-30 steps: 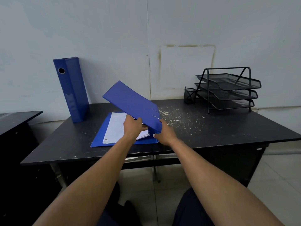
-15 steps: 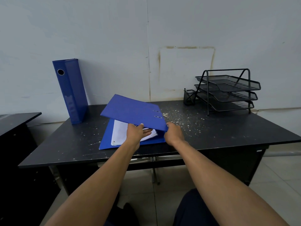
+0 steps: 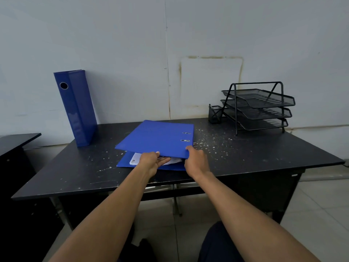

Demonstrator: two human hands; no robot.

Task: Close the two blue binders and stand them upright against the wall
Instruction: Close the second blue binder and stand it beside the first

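Observation:
One blue binder (image 3: 76, 106) stands upright at the back left of the black desk (image 3: 264, 154), leaning against the wall. A second blue binder (image 3: 158, 138) lies near the desk's front middle, its top cover almost flat over white papers (image 3: 135, 159) that show in the gap. My left hand (image 3: 151, 162) grips the cover's front edge, thumb on top and fingers under it. My right hand (image 3: 196, 160) holds the binder's front right corner at the spine.
A black three-tier mesh letter tray (image 3: 258, 108) and a small mesh pen holder (image 3: 214, 114) stand at the back right. White flecks dot the desk top. Another dark desk (image 3: 17, 140) is at the far left. Tiled floor lies below.
The raised cover of the lying binder has swung down from steeply tilted to nearly flat over the papers, with both hands following it. The standing binder has not moved.

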